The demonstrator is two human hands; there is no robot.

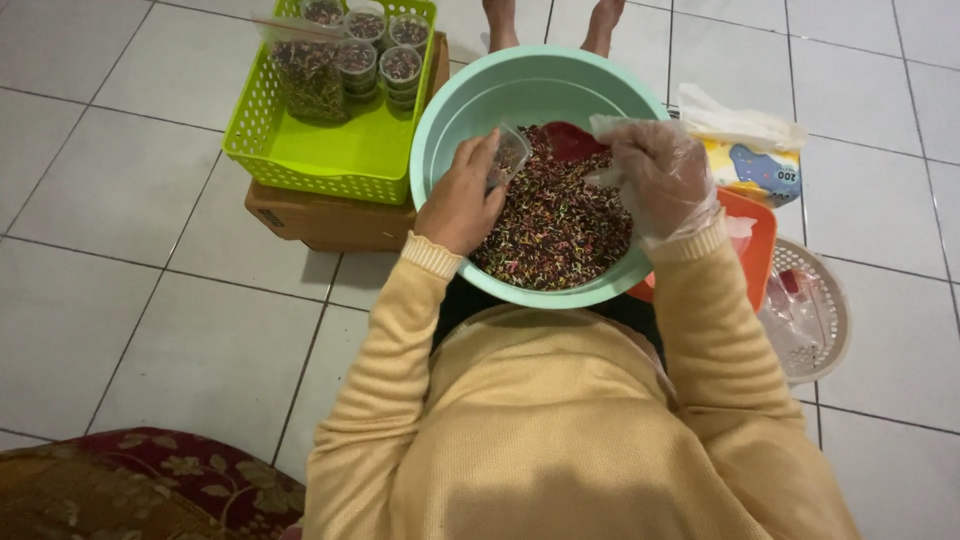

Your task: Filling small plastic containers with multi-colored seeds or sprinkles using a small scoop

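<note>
A mint green basin [455, 110] rests on my lap, filled with dark mixed sprinkles [555, 230]. My left hand [462, 198] grips a small clear plastic cup [508, 155], tilted over the sprinkles at the basin's left side. My right hand [655, 175], in a thin clear plastic glove, holds a red scoop [572, 140] just to the right of the cup, above the sprinkles.
A lime green basket [330, 160] on a brown box [320, 220] holds several filled cups [380, 50] and a filled bag [308, 75]. At right lie a tissue pack [750, 155], an orange tray [755, 240] and a white basket [815, 310]. A patterned cushion [150, 485] lies bottom left.
</note>
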